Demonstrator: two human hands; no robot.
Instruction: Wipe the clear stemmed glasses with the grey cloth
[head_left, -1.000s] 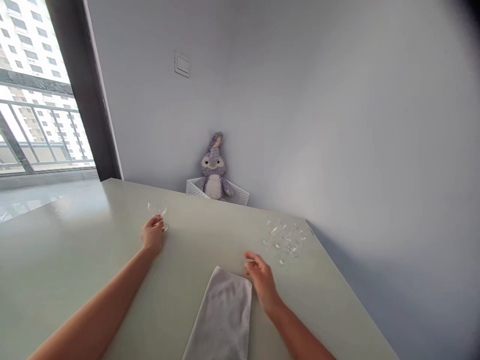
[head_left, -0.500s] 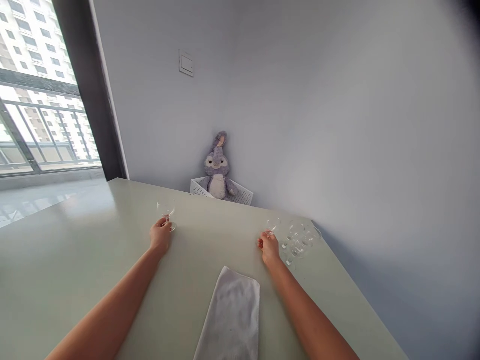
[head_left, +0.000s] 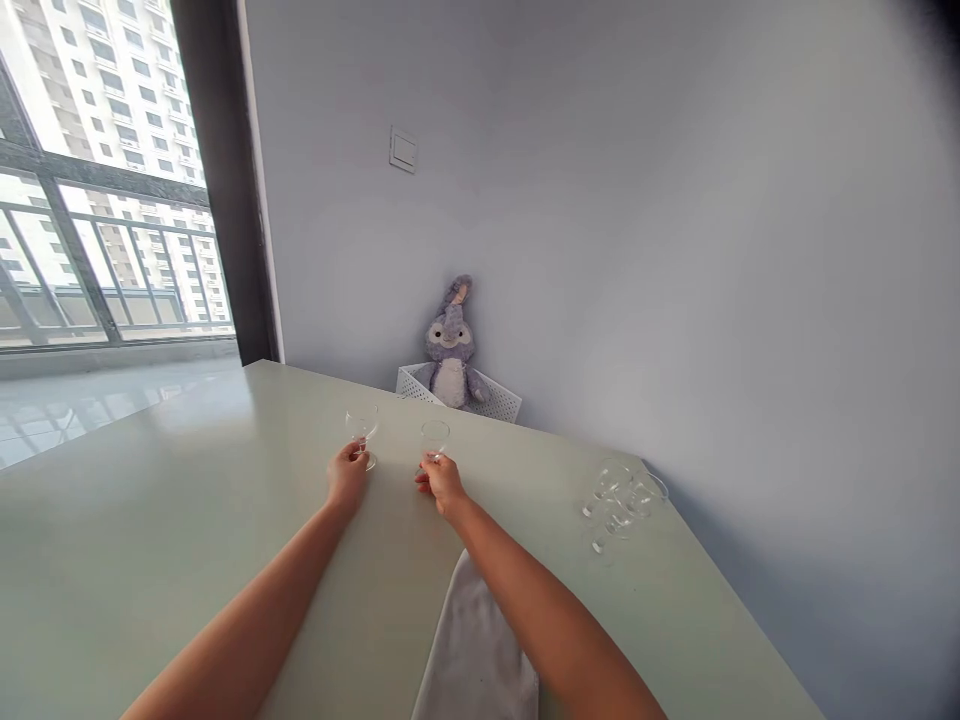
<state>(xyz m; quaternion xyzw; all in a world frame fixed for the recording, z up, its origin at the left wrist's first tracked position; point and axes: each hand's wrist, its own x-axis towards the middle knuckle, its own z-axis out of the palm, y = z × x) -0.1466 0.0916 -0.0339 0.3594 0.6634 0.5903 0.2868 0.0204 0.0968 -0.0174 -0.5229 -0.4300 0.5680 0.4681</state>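
Note:
My left hand (head_left: 349,474) is closed round the stem of a clear stemmed glass (head_left: 362,423), which stands upright on the pale table (head_left: 300,590). To its right, my right hand (head_left: 442,482) grips a second stemmed glass (head_left: 435,437) low down, its bowl upward. The fingers hide this glass's stem and foot. A gap separates the two glasses. On the table's right side lies a cluster of several clear stemmed glasses (head_left: 619,492), overlapping one another. Beneath my right forearm is a folded grey cloth (head_left: 480,650), partly covered by the arm.
Behind the table's far edge, a purple plush toy (head_left: 450,345) sits in a white perforated basket (head_left: 499,402) at the wall corner. A wall runs along the table's right edge. A window with a railing (head_left: 142,265) is at the left.
My right hand has moved left with its glass, away from the cluster and towards my left hand. My left hand keeps its hold. The whole view has shifted slightly.

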